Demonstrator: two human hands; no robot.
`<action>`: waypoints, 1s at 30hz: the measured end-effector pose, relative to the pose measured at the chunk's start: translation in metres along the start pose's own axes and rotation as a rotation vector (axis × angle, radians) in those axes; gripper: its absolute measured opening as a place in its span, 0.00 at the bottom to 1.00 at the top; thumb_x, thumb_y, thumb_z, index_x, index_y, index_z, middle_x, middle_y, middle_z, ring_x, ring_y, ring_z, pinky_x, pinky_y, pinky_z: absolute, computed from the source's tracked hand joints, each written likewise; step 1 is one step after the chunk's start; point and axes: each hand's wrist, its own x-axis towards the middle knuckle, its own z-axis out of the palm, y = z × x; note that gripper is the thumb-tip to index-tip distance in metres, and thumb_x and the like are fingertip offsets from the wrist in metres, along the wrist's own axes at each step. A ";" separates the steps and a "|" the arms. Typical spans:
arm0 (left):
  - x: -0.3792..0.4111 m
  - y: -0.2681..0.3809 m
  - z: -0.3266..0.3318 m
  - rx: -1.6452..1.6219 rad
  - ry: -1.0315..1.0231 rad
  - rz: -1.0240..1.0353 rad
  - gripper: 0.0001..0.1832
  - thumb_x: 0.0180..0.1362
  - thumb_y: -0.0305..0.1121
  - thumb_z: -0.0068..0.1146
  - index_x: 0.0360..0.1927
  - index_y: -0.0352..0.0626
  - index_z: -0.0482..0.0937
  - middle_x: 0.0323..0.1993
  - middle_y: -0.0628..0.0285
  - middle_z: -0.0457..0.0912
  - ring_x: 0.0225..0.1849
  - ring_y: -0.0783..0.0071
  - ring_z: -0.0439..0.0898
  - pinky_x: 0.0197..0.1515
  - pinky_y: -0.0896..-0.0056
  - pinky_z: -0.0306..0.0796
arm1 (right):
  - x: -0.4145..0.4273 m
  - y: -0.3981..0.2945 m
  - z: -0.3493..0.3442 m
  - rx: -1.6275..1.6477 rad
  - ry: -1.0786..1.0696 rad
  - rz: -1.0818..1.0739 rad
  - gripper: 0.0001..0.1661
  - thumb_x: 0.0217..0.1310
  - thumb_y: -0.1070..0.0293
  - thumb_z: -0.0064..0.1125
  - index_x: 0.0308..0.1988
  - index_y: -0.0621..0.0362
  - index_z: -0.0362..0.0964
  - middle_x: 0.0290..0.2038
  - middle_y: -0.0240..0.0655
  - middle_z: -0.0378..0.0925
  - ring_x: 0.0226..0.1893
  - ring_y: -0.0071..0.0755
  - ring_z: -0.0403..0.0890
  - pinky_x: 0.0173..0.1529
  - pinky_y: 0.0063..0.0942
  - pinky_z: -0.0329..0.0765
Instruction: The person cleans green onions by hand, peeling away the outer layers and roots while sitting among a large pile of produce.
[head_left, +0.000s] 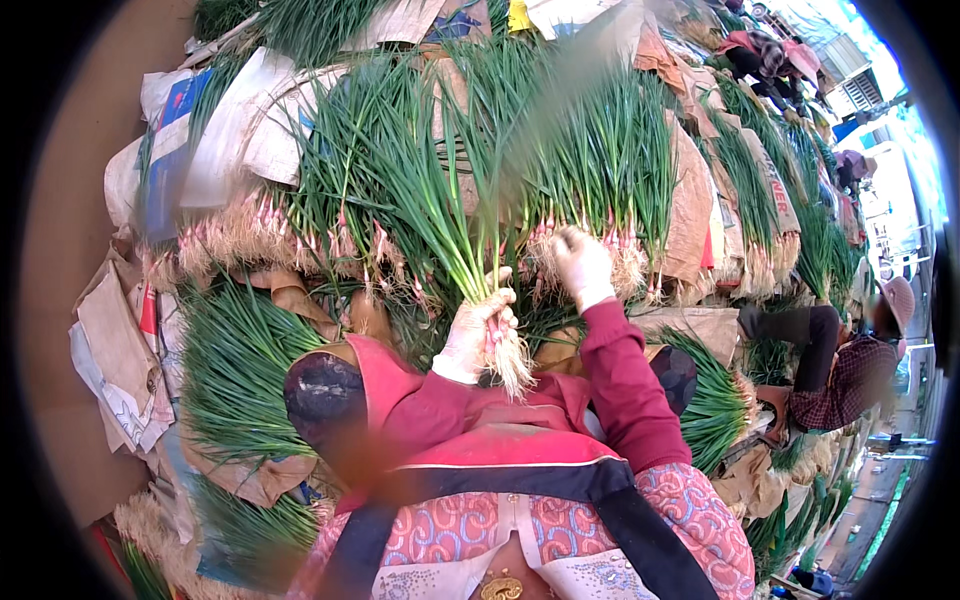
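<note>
My left hand (476, 330), in a pale glove, is closed around a bunch of green onions (471, 277). Their pinkish bulbs and stringy roots hang below the fist, and their long green leaves fan upward. To its right my right hand (581, 262), in a similar glove, is raised at the root ends of a row of green onions (615, 165) lying in front of me. Its fingers are curled and slightly blurred, so whether they pinch a stalk cannot be told. More green onions (367, 150) lie ahead on the left, roots towards me.
Sacks (679, 202) lie among the rows ahead. A heap of green onions (240, 367) is at my left, another (712, 405) at my right. A person in a hat (847, 375) sits at the right; others work farther off. A brown surface (82, 187) borders the left.
</note>
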 end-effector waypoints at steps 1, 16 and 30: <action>0.000 0.001 0.003 0.042 0.007 -0.035 0.20 0.56 0.26 0.52 0.53 0.45 0.67 0.26 0.65 0.74 0.16 0.81 0.69 0.18 0.82 0.66 | 0.015 0.006 -0.001 -0.031 0.094 0.030 0.16 0.57 0.56 0.49 0.36 0.53 0.76 0.32 0.41 0.79 0.34 0.44 0.80 0.41 0.36 0.75; 0.003 0.003 0.008 0.206 0.052 0.038 0.15 0.55 0.27 0.53 0.48 0.43 0.70 0.33 0.63 0.77 0.17 0.83 0.69 0.16 0.83 0.64 | -0.010 0.009 -0.043 1.061 0.153 0.207 0.12 0.60 0.61 0.52 0.34 0.58 0.73 0.15 0.23 0.67 0.12 0.13 0.62 0.16 0.13 0.59; 0.003 -0.006 -0.009 0.342 0.079 0.084 0.03 0.55 0.26 0.52 0.31 0.40 0.71 0.18 0.61 0.76 0.14 0.77 0.73 0.21 0.78 0.72 | -0.068 -0.031 0.002 0.137 -0.224 -0.038 0.21 0.62 0.53 0.45 0.36 0.61 0.74 0.30 0.46 0.78 0.31 0.39 0.79 0.35 0.30 0.72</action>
